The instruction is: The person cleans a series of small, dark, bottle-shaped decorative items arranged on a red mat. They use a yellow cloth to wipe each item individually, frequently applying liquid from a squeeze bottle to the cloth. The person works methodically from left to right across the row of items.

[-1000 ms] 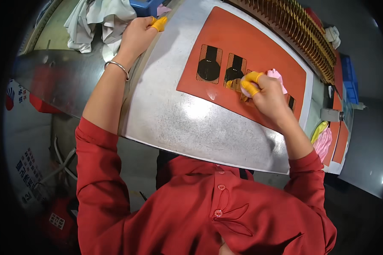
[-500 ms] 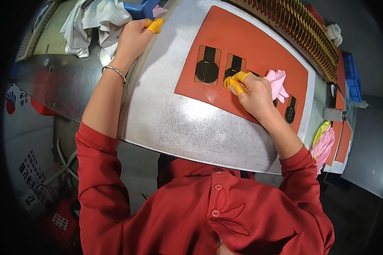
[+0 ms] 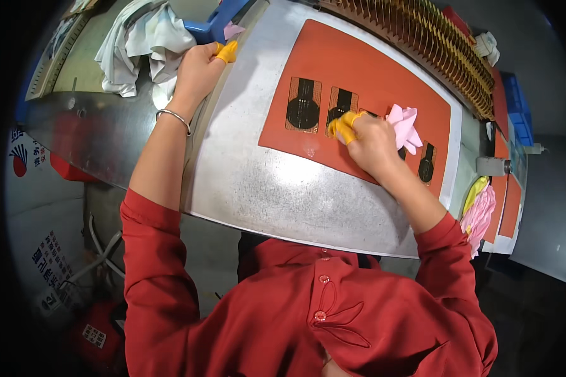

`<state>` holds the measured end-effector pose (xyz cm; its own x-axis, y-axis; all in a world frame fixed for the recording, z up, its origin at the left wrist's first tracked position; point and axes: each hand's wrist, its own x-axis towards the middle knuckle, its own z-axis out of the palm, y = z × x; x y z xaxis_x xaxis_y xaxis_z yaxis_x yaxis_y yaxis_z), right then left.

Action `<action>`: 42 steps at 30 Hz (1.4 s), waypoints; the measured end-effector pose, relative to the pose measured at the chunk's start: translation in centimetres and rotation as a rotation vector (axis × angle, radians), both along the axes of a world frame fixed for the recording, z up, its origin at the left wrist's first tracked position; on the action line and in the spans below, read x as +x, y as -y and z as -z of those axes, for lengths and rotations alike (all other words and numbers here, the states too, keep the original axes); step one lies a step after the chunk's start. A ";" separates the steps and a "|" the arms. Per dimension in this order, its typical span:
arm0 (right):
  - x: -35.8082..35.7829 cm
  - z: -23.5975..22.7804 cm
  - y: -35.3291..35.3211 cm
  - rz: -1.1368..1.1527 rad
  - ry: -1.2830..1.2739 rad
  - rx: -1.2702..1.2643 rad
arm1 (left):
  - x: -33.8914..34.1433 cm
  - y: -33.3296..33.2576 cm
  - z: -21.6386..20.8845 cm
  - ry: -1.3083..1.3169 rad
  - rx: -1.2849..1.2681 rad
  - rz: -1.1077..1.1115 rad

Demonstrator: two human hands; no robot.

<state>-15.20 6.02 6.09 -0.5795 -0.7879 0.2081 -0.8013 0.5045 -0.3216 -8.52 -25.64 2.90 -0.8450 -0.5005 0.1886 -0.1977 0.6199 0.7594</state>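
Head camera looks steeply down, close over the metal table (image 3: 277, 188).

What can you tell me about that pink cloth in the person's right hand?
The pink cloth is a small crumpled wad, soft and thin as it looks, with folds fanning out like petals. It sticks out behind the right hand, which holds it over the orange mat, among the black parts that lie there.

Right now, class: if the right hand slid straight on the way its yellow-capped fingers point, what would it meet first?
The right hand points left along the orange mat; its fingertips already touch the middle black-and-tan part. Beyond it, probably the round-headed part.
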 end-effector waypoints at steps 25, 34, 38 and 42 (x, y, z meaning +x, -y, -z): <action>-0.4 0.6 -0.5 -0.093 -0.023 0.008 | 0.3 -0.4 -0.2 -0.003 -0.048 -0.007; -0.7 0.5 -1.3 -0.186 -0.057 0.033 | -0.1 -0.2 -0.7 0.034 -0.032 0.028; -0.3 -0.6 -1.1 -0.142 -0.021 0.070 | 0.0 -0.4 -0.4 0.015 0.003 0.018; -1.0 -0.3 -1.0 -0.117 -0.028 0.092 | -0.3 0.1 -0.5 0.021 -0.015 0.034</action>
<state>-16.17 7.04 6.35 -0.4775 -0.8663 0.1469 -0.8645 0.4333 -0.2548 -8.87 -25.79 3.40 -0.8653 -0.4687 0.1780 -0.1918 0.6375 0.7462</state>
